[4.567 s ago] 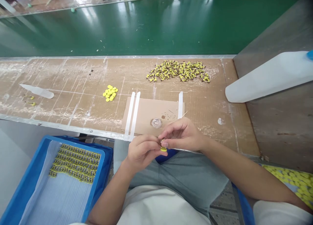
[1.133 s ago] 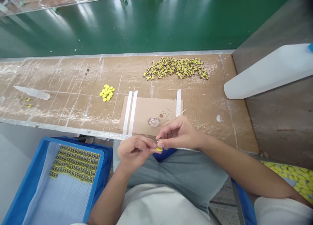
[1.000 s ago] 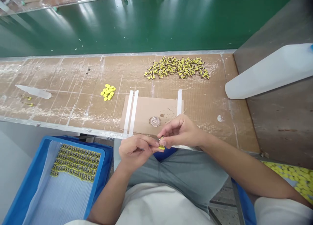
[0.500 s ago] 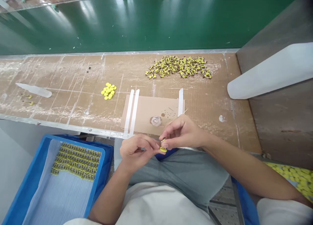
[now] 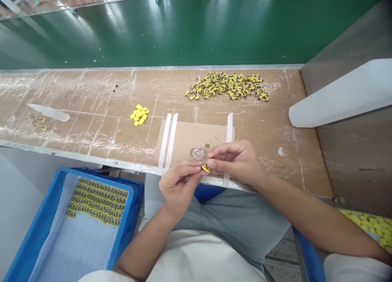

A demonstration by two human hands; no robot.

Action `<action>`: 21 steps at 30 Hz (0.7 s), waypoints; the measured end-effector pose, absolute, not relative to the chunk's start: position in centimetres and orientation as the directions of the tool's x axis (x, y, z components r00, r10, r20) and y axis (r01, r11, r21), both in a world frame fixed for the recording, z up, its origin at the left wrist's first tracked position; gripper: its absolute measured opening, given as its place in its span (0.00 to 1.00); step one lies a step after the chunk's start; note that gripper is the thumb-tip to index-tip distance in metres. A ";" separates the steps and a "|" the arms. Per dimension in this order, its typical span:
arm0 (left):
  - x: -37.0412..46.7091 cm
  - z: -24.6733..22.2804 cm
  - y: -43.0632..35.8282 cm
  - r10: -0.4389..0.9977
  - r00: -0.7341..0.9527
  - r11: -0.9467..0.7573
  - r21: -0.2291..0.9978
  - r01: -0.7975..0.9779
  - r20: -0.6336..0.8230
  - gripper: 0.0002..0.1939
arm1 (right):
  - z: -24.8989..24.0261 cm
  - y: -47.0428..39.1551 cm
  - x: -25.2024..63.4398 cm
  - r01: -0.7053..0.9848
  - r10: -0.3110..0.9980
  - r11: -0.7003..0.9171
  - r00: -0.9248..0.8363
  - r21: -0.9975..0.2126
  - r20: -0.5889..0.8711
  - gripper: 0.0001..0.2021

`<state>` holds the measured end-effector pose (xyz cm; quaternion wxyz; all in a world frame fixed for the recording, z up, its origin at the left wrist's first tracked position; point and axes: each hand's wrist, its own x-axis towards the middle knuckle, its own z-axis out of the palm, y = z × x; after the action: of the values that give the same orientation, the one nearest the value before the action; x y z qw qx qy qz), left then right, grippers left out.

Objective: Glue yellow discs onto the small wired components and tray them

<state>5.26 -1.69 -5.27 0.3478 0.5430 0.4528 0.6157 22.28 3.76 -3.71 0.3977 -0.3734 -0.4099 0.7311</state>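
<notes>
- Brown cardboard under glossy film covers the bench point(image 5: 263, 129), and at its near edge the two hands meet, fingertips close together.
- Thumb and finger of the left hand point(image 5: 179, 186) pinch a yellow disc point(image 5: 205, 169), tilted, near the front of the bench.
- Just above it, the right hand point(image 5: 238, 160) grips a tiny piece point(image 5: 210, 162) by its fingertips; its shape is too small to make out.
- Beneath and beyond the hands lies a plain card sheet point(image 5: 186, 135), with paired white tape strips point(image 5: 168, 143) towards its left end and a single strip point(image 5: 229, 127) at its right.
- On the card, near the fingertips, sits a round clear dish point(image 5: 198, 153), with dark spots beside it.
- Further out, a small cluster of yellow discs point(image 5: 140, 114) lies left of the card; a heap of yellow-and-dark pieces point(image 5: 227, 86) spreads behind it.
- Far left is a flat white strip point(image 5: 50, 112).
- Below the bench at left, a blue tray point(image 5: 130, 206) bears rows of yellow-and-dark pieces; more discs point(image 5: 369, 225) show at lower right.
- Behind runs a shiny green surface point(image 5: 183, 37); at right, a white container point(image 5: 343, 95) slants before a grey-brown panel point(image 5: 358, 151).
</notes>
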 end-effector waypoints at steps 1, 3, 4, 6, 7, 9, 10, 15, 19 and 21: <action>5.2 -5.3 -1.8 0.920 -0.153 -0.352 0.932 0.089 0.361 0.15 | -3.8 3.7 22.3 -0.280 0.894 -0.335 -0.396 -0.900 -0.210 0.13; 5.2 -5.4 -1.9 0.919 -0.131 -0.357 0.925 0.128 0.372 0.17 | -3.8 3.7 22.2 -0.276 0.908 -0.313 -0.367 -0.909 -0.202 0.13; 5.1 -5.4 -1.9 0.918 -0.129 -0.358 0.923 0.140 0.376 0.18 | -3.7 3.6 22.1 -0.267 0.915 -0.303 -0.350 -0.915 -0.201 0.13; 5.1 -5.5 -2.0 0.913 -0.137 -0.363 0.918 0.159 0.385 0.19 | -3.5 3.5 22.0 -0.249 0.925 -0.284 -0.324 -0.926 -0.197 0.13; 5.1 -5.5 -2.0 0.909 -0.147 -0.366 0.915 0.167 0.391 0.19 | -3.4 3.4 21.9 -0.244 0.928 -0.275 -0.319 -0.930 -0.191 0.12; 5.2 -5.6 -2.1 0.903 -0.169 -0.366 0.913 0.182 0.396 0.18 | -3.3 3.3 21.7 -0.250 0.931 -0.259 -0.321 -0.933 -0.173 0.11; 5.2 -5.6 -2.2 0.901 -0.179 -0.363 0.912 0.189 0.396 0.17 | -3.2 3.2 21.7 -0.257 0.932 -0.254 -0.322 -0.932 -0.165 0.11; 5.3 -5.7 -2.3 0.894 -0.204 -0.362 0.910 0.201 0.400 0.17 | -3.2 3.0 21.5 -0.275 0.953 -0.193 -0.282 -0.942 -0.113 0.10; 5.3 -5.7 -2.3 0.881 -0.200 -0.389 0.897 0.209 0.428 0.19 | -3.4 2.9 21.6 -0.256 0.957 -0.138 -0.285 -0.957 -0.062 0.09; 5.2 -5.7 -2.3 0.880 -0.195 -0.394 0.895 0.211 0.433 0.19 | -3.5 2.9 21.6 -0.251 0.955 -0.124 -0.293 -0.960 -0.047 0.08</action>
<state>5.22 -2.32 -5.65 0.2750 0.5719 0.4769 0.6081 21.63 2.88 -3.51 0.4637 -0.3725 -0.4723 0.6505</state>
